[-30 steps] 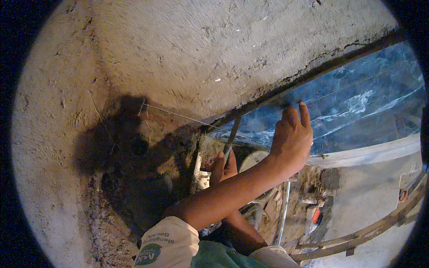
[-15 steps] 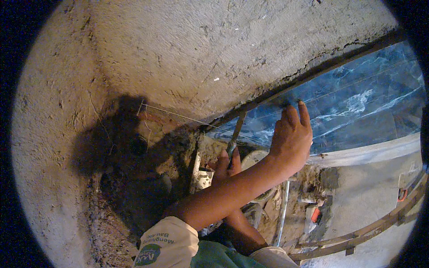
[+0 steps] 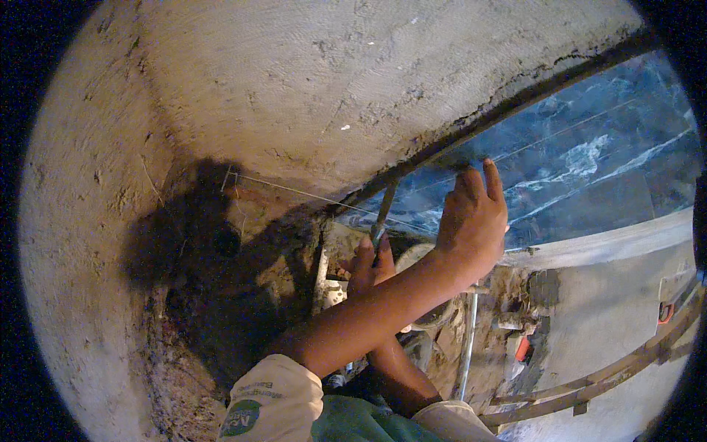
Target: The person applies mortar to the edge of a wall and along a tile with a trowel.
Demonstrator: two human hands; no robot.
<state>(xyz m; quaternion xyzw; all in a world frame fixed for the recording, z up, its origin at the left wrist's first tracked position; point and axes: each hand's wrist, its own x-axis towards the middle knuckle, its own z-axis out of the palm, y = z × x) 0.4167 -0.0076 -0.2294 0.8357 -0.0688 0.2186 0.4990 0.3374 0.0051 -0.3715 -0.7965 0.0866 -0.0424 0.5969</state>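
Observation:
My forearms cross, the left passing over the right. My left hand (image 3: 475, 217) rests on the blue marble-patterned panel (image 3: 567, 162), fingers extended toward its upper edge and slightly bent; the thumb is hidden. Lower and to the left, my right hand (image 3: 368, 265) is closed around a narrow flat tool (image 3: 387, 206) whose exact kind I cannot make out. Its upper end reaches the dark gap (image 3: 412, 171) between panel and rough wall. A thin taut string (image 3: 294, 189) runs from the wall on the left, past the tool, toward the panel.
Rough plastered wall (image 3: 294, 88) rises at the top and left. Behind my forearm is a round pale container (image 3: 414, 258), partly hidden. A metal rod (image 3: 468, 346), an orange object (image 3: 523, 348) and curved-looking wooden bars (image 3: 574, 398) lie at the lower right.
The view has shifted slightly, so most things sit a little higher or more to the left. Both hands keep nearly the same places, the right still holding the flat tool.

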